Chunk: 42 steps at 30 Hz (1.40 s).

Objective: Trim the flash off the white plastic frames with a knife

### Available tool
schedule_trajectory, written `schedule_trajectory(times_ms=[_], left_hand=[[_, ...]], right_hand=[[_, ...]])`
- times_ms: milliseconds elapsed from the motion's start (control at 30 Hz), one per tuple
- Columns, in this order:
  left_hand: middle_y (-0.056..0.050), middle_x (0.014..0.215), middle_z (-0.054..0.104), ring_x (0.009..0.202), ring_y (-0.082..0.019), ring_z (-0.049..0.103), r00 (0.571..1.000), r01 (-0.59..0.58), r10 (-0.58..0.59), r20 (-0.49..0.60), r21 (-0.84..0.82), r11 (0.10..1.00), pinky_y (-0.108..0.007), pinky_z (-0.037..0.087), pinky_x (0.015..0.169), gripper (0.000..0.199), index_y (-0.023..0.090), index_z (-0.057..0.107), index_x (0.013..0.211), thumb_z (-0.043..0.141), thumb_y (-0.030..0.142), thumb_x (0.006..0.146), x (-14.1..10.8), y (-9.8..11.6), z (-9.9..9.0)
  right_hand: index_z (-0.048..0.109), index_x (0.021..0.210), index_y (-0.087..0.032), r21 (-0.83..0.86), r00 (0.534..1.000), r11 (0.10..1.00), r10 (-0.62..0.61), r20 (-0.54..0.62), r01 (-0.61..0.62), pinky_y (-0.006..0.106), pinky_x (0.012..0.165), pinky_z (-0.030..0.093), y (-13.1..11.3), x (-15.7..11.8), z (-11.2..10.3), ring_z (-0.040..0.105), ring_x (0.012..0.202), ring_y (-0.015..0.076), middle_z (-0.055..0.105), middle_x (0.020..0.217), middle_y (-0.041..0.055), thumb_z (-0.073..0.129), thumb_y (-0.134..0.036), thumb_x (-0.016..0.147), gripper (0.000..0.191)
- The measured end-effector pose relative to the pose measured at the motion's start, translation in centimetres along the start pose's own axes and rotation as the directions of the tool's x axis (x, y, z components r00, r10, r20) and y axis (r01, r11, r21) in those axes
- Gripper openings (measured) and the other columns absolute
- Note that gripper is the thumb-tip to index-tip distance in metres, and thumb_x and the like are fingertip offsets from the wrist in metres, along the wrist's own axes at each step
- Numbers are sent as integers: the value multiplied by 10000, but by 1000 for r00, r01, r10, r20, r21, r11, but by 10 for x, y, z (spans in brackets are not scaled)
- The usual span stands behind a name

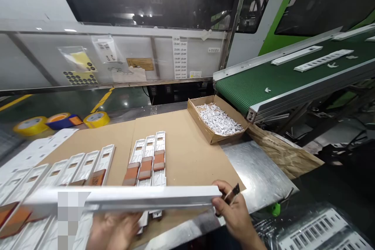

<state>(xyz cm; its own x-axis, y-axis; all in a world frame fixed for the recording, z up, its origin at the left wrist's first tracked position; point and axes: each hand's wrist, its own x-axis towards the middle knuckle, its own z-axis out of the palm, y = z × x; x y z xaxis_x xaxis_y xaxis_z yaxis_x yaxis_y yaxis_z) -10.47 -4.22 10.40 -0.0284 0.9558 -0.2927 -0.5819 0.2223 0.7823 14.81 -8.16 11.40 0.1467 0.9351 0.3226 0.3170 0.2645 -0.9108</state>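
Note:
A long white plastic strip [152, 198] lies across the front of my view, its left end blurred by motion. My right hand [234, 215] grips its right end between thumb and fingers. A small dark-tipped tool [232, 194], perhaps a trimming blade, is also tucked in those fingers. Just below the strip is my left hand [114, 228], smeared by motion; whether it touches the strip I cannot tell. Beyond the strip, three white strips [149, 146] with orange-brown pieces [145, 168] across them lie side by side on cardboard [181, 144]. More such strips [88, 164] lie to the left.
An open cardboard box [202, 125] of small white scraps stands beside a green conveyor belt [249, 86] carrying white strips [324, 60]. Tape rolls [96, 119] sit at the back left. Bagged white panels [315, 230] are at lower right. The metal table edge [187, 230] runs along the front.

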Motion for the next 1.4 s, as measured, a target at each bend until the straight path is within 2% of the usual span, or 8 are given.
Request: schedule_trajectory(times_ms=[133, 233, 300, 433, 533, 667, 867, 1400], left_hand=[[-110, 1082, 645, 949, -323, 613, 990, 139, -139, 20, -281, 950, -461, 523, 742, 758, 292, 592, 1033, 679, 753, 437, -2, -25, 41], [10, 696, 580, 609, -139, 581, 987, 134, -154, -54, -267, 954, -267, 492, 558, 442, 234, 539, 921, 724, 524, 643, -8, -40, 67], [59, 630, 482, 473, -59, 453, 992, 68, -93, -87, -252, 965, -188, 406, 444, 342, 206, 501, 841, 720, 421, 694, -7, -40, 74], [58, 756, 491, 459, -15, 371, 994, -41, 17, -106, -228, 973, -144, 321, 376, 329, 200, 478, 856, 735, 323, 692, 4, -28, 72], [70, 704, 453, 449, -18, 353, 995, -47, 29, -92, -196, 980, -136, 302, 364, 335, 206, 475, 887, 731, 305, 696, 7, -23, 69], [91, 611, 387, 436, -29, 334, 996, -36, 23, -81, -165, 986, -137, 299, 364, 346, 211, 473, 935, 719, 308, 712, 7, -23, 69], [111, 535, 332, 402, -27, 306, 996, -16, 4, -85, -136, 991, -137, 289, 365, 291, 211, 453, 880, 687, 321, 745, 6, -25, 69], [85, 618, 473, 441, -19, 410, 996, -6, -7, -91, -132, 991, -117, 298, 378, 284, 205, 451, 868, 689, 295, 742, 2, -20, 75]], right_hand=[[608, 919, -189, -47, 984, 986, -163, -77, 160, 218, 539, 473, -10, -14, 49, 573, 608, 138, 581, 710, 13, 498, -352, 909, 196], [590, 1083, -201, -27, 950, 949, -313, -17, 313, 233, 609, 509, -12, -21, 67, 610, 685, 149, 624, 839, 50, 500, -382, 916, 261], [562, 1156, -217, 33, 970, 969, -243, -32, 244, 223, 554, 502, -10, -28, 66, 599, 646, 135, 613, 910, 62, 494, -482, 895, 378], [537, 1080, -210, 198, 979, 958, 205, 26, -206, 193, 378, 384, -10, -42, 47, 498, 497, 105, 553, 772, 20, 277, -548, 944, 448], [536, 921, -217, 67, 920, 936, 325, 220, -346, 196, 444, 386, -18, -47, 37, 476, 513, 107, 503, 661, -16, 269, -459, 971, 364], [530, 853, -225, -79, 919, 982, 188, 346, -172, 223, 620, 412, -25, -45, 39, 535, 665, 133, 562, 738, 8, 314, -372, 972, 287], [456, 727, -223, -256, 945, 965, 126, 301, -48, 208, 510, 327, -16, -49, 51, 485, 535, 110, 517, 628, -26, 303, -326, 979, 312], [403, 681, -225, -416, 957, 909, 96, 273, 27, 223, 471, 264, -15, -51, 59, 464, 441, 95, 481, 542, -58, 306, -344, 986, 341]])
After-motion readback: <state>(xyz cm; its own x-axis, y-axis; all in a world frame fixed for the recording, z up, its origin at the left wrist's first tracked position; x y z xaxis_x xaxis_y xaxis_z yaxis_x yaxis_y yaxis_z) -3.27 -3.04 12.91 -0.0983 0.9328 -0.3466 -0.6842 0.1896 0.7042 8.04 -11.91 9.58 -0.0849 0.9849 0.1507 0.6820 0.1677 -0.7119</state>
